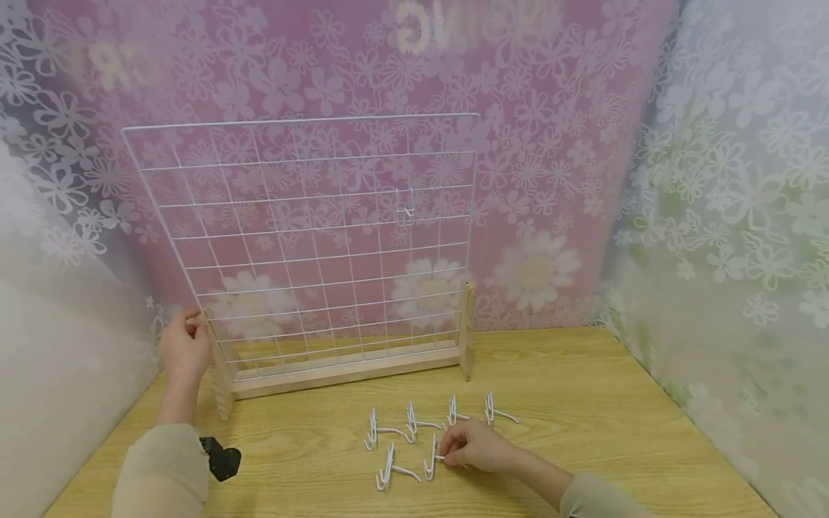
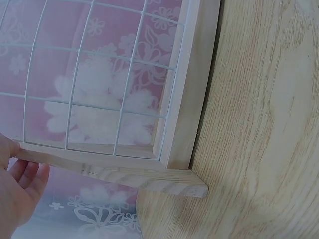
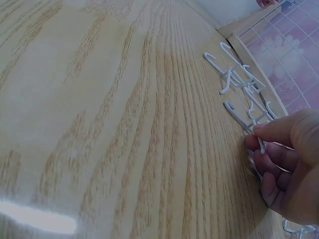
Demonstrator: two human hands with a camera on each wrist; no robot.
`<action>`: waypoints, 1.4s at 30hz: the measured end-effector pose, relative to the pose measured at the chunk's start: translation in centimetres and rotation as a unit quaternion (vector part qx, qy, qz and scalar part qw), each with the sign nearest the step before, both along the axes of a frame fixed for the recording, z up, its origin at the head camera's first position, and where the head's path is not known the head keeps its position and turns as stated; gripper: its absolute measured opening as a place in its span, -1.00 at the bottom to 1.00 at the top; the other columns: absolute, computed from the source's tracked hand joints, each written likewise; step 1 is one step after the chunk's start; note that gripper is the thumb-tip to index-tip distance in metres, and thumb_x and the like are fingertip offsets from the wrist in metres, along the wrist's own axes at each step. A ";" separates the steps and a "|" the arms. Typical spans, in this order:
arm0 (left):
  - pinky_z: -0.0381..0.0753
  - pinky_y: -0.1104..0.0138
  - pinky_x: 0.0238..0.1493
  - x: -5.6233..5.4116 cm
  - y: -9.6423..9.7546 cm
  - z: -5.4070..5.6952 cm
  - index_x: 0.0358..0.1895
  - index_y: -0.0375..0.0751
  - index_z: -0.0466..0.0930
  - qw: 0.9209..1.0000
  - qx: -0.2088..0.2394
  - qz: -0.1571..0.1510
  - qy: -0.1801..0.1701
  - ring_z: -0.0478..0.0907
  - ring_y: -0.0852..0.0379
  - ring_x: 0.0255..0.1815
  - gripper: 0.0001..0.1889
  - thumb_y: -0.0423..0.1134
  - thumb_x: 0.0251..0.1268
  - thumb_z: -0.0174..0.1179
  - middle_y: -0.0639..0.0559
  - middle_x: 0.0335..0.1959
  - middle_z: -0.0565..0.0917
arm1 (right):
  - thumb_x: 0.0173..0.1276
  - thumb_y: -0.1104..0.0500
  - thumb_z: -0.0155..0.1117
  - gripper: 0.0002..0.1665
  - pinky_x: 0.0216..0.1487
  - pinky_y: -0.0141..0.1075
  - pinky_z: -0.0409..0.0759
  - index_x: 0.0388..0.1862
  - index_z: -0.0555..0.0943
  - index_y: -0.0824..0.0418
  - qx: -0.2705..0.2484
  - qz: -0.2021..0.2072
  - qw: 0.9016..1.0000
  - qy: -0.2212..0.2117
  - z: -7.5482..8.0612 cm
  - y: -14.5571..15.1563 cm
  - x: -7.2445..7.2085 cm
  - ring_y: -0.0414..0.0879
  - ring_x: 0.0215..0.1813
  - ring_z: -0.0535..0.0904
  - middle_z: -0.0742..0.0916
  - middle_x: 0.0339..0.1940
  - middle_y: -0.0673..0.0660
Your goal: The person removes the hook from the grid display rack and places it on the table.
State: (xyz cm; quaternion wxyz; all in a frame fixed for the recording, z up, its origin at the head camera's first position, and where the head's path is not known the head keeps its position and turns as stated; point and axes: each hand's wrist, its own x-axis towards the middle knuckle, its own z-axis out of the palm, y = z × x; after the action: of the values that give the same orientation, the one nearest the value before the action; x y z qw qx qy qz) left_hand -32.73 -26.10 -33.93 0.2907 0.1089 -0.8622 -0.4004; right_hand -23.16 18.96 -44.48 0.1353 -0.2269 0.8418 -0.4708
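Observation:
A white wire grid point(image 1: 311, 262) stands upright in a wooden stand point(image 1: 350, 375). At the stand's left post point(image 2: 99, 169), my left hand point(image 1: 186, 349) grips the upper end, thumb on one side and fingers on the other. One white wire hook point(image 1: 405, 212) hangs on the grid, towards its right side. My right hand point(image 1: 479, 447) pinches the prong of another white wire hook point(image 1: 432, 460) at the table; the same hook point(image 3: 239, 117) shows between thumb and fingers in the right wrist view. Several more such hooks point(image 1: 388, 471) lie around it in two rows.
The hooks lie on a wood-grain table point(image 1: 583, 403) in front of the stand. A pink floral curtain point(image 1: 550, 180) hangs behind the grid, with pale floral sheets point(image 1: 745, 216) at the sides. A black device point(image 1: 223, 460) sits at the left wrist.

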 end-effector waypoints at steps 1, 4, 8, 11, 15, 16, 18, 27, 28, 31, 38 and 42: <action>0.32 0.13 -0.34 0.0 0.0 0.0 0.15 -0.47 0.35 1.000 -0.001 0.000 0.000 0.41 -0.22 -0.26 -0.65 -0.38 0.36 -0.11 -0.38 -0.25 0.49 | 0.08 0.39 0.32 -0.95 -0.56 -0.50 0.31 -0.43 0.63 0.34 0.001 -0.001 1.000 0.001 0.0 0.0 0.0 -0.30 -0.58 0.38 0.61 -0.59 0.02; 0.31 0.11 -0.32 0.0 -0.1 0.2 0.15 -0.47 0.34 1.000 -0.006 0.000 0.001 0.41 -0.23 -0.25 -0.64 -0.37 0.36 -0.11 -0.39 -0.24 0.49 | 0.08 0.38 0.32 -0.95 -0.54 -0.49 0.33 -0.43 0.62 0.33 0.004 -0.003 1.000 0.006 0.0 -0.2 0.0 -0.29 -0.55 0.40 0.62 -0.57 0.02; 0.30 0.10 -0.32 0.0 -0.3 0.5 0.15 -0.47 0.35 1.000 -0.013 0.000 0.002 0.41 -0.24 -0.25 -0.65 -0.37 0.36 -0.11 -0.39 -0.24 0.49 | 0.09 0.39 0.31 -0.95 -0.52 -0.48 0.35 -0.43 0.62 0.33 0.001 -0.001 1.000 0.005 0.0 -0.2 0.0 -0.28 -0.53 0.41 0.64 -0.54 0.04; 0.31 0.10 -0.33 0.0 -0.3 0.6 0.15 -0.46 0.35 1.000 -0.017 0.000 -0.001 0.41 -0.25 -0.25 -0.65 -0.36 0.35 -0.10 -0.39 -0.24 0.49 | 0.11 0.38 0.30 -0.95 -0.48 -0.46 0.39 -0.41 0.62 0.33 -0.001 0.001 1.000 -0.001 0.0 -0.2 -0.1 -0.26 -0.50 0.44 0.65 -0.51 0.05; 0.31 0.11 -0.33 0.0 -0.3 0.5 0.15 -0.47 0.34 1.000 -0.014 -0.002 -0.004 0.41 -0.24 -0.25 -0.64 -0.37 0.35 -0.11 -0.39 -0.25 0.48 | 0.16 0.32 0.29 -0.95 -0.35 -0.40 0.43 -0.36 0.62 0.28 0.025 0.005 1.000 0.009 0.2 0.0 0.0 -0.24 -0.40 0.46 0.65 -0.43 0.01; 0.31 0.11 -0.34 0.0 -0.3 0.5 0.15 -0.47 0.34 1.000 -0.014 -0.002 -0.004 0.41 -0.24 -0.26 -0.64 -0.38 0.35 -0.11 -0.39 -0.25 0.47 | 0.18 0.30 0.28 -0.95 -0.33 -0.38 0.43 -0.36 0.62 0.26 0.032 0.008 0.999 0.013 0.4 0.1 0.1 -0.24 -0.38 0.46 0.65 -0.42 -0.01; 0.32 0.12 -0.34 0.0 -0.2 0.5 0.15 -0.48 0.34 1.000 -0.012 -0.004 -0.004 0.40 -0.24 -0.26 -0.64 -0.38 0.35 -0.12 -0.39 -0.25 0.47 | 0.22 0.25 0.26 -0.94 -0.30 -0.37 0.43 -0.35 0.63 0.23 0.047 0.015 0.999 0.022 1.1 0.4 0.1 -0.25 -0.36 0.46 0.65 -0.40 -0.03; 0.32 0.07 -0.28 0.1 -0.3 0.2 0.13 -0.47 0.34 1.000 -0.012 -0.002 0.001 0.39 -0.25 -0.24 -0.65 -0.37 0.35 -0.11 -0.39 -0.25 0.46 | 0.35 0.14 0.15 -0.80 -0.33 -0.27 0.52 -0.25 0.62 0.26 0.061 0.010 0.996 0.058 5.8 1.3 -1.5 -0.09 -0.32 0.54 0.68 -0.38 0.13; 0.32 0.08 -0.28 0.1 -0.3 0.2 0.14 -0.47 0.34 1.000 -0.011 -0.002 0.000 0.39 -0.24 -0.23 -0.65 -0.37 0.36 -0.11 -0.38 -0.25 0.46 | 0.35 0.13 0.14 -0.78 -0.32 -0.24 0.53 -0.23 0.62 0.26 0.064 0.004 0.996 0.062 6.4 1.4 -1.7 -0.06 -0.31 0.55 0.68 -0.36 0.12; 0.33 0.06 -0.29 0.1 -0.2 0.2 0.14 -0.46 0.34 1.000 -0.011 -0.004 0.003 0.39 -0.25 -0.24 -0.66 -0.37 0.35 -0.11 -0.39 -0.24 0.46 | 0.36 0.11 0.13 -0.76 -0.29 -0.20 0.53 -0.17 0.60 0.26 0.062 -0.013 0.996 0.064 8.1 1.4 -2.3 0.00 -0.26 0.57 0.68 -0.31 0.11; 0.34 0.08 -0.28 -0.1 -0.1 0.1 0.15 -0.46 0.34 1.000 -0.006 -0.008 0.004 0.40 -0.25 -0.22 -0.65 -0.38 0.35 -0.11 -0.39 -0.22 0.47 | 0.35 0.21 0.12 -0.75 -0.27 -0.26 0.54 -0.10 0.55 0.37 0.030 -0.017 0.997 0.067 11.1 1.4 -3.5 -0.08 -0.25 0.55 0.66 -0.27 0.13; 0.33 0.07 -0.26 0.0 -0.1 -0.1 0.15 -0.45 0.34 1.000 -0.002 -0.006 0.003 0.39 -0.25 -0.21 -0.65 -0.38 0.35 -0.11 -0.39 -0.22 0.46 | 0.33 0.26 0.14 -0.77 -0.27 -0.27 0.55 -0.11 0.57 0.38 0.024 -0.032 0.996 0.085 12.6 1.2 -4.2 -0.09 -0.28 0.57 0.67 -0.31 0.11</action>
State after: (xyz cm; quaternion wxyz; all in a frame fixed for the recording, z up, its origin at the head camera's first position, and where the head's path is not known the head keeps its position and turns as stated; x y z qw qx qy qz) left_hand -32.75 -26.19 -34.02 0.2909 0.1025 -0.8627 -0.4007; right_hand -27.32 20.12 -31.92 0.0539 -0.2359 0.8679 -0.4338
